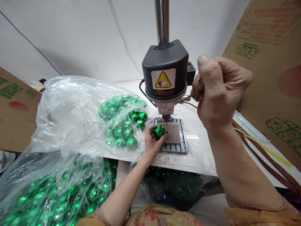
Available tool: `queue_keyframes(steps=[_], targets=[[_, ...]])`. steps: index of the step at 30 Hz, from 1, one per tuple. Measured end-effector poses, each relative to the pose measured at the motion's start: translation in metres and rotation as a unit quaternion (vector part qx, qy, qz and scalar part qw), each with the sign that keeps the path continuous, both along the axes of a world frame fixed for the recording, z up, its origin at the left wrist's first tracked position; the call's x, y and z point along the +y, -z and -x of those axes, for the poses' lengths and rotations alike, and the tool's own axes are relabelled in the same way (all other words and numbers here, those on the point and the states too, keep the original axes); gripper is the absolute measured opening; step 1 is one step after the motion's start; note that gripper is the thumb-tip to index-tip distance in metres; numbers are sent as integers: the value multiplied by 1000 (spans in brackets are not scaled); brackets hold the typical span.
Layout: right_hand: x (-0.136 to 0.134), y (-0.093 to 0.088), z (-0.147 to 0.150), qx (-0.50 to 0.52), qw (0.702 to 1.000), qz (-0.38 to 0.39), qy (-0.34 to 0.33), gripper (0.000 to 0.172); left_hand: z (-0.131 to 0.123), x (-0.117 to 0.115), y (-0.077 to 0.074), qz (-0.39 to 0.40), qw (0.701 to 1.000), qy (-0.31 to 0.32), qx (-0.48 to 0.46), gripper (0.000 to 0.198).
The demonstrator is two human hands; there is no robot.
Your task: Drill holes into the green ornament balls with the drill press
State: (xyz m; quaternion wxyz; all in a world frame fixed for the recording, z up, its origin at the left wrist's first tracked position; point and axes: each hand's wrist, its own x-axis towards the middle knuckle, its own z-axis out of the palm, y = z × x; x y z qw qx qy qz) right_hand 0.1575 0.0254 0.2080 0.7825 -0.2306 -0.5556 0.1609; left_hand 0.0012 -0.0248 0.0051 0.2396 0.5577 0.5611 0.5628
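A shiny green faceted ball (160, 131) is pinched between the thumb and fingers of my left hand (152, 141). It is over a brownish board (173, 133) on the slotted metal base (184, 147) of a small drill press (166, 62). The drill bit (166, 123) points down just beside the ball; I cannot tell whether they touch. My right hand (218, 88) is raised at the right of the drill head, fingers curled in a fist around the feed handle, whose metal hub (185, 99) shows while its grip is hidden.
More green balls (122, 133) lie in a clear plastic bag (63, 106) on the white table (131, 84). A larger bag of green balls (58, 197) fills the lower left. Cardboard boxes (265, 78) stand on both sides. Dark shavings are scattered around the base.
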Motion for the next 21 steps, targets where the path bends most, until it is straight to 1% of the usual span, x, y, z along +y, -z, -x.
queue_keyframes(steps=[2,5,8,11,14,18,21], targets=[[1,2,0,14,1000,-7,2,45,4,-8,-1,-44,999,-12,25,47],[2,4,2,30,999,-16,13,45,11,-18,-4,-110,992,-6,56,45],[4,5,3,42,999,-21,15,45,15,-27,-7,-145,987,6,66,45],[4,4,3,44,999,-29,12,45,15,-34,-10,-158,986,12,53,44],[0,4,4,35,999,-13,10,44,14,-38,-14,-155,987,26,38,36],[-5,5,4,28,1000,8,11,46,11,-45,-19,-152,984,75,48,28],[-5,5,4,31,999,2,13,46,6,-61,-15,-161,976,120,84,30]])
